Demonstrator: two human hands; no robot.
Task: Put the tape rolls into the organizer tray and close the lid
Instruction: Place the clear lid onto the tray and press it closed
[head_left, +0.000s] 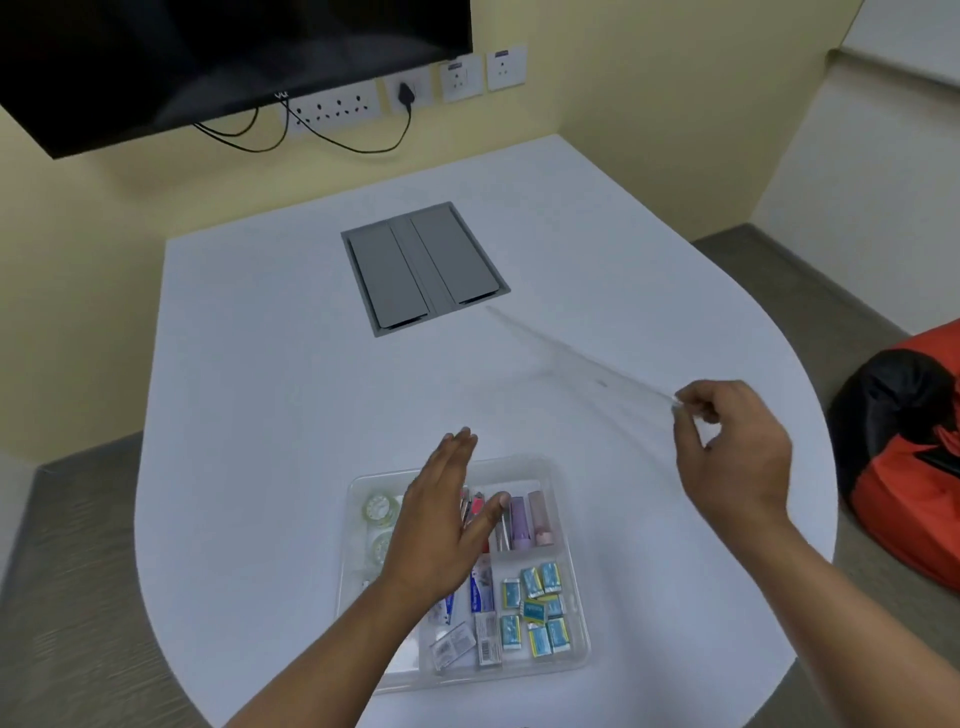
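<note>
The clear organizer tray (524, 467) sits on the white table (260, 364) near its front edge. Two clear tape rolls (378, 510) lie in its left compartment, partly hidden by my left hand (441, 525). That hand hovers flat over the tray's left half, fingers straight and holding nothing. My right hand (732, 457), to the right of the tray, pinches one edge of the transparent lid (587, 374). The lid is blurred and slants up and away from the table. The other compartments hold pens, small blue packets and boxes.
A grey cable hatch (426, 265) is set into the middle of the table. An orange and black bag (914, 457) lies on the floor at the right. A dark screen (208, 62) and wall sockets (457, 78) are on the far wall.
</note>
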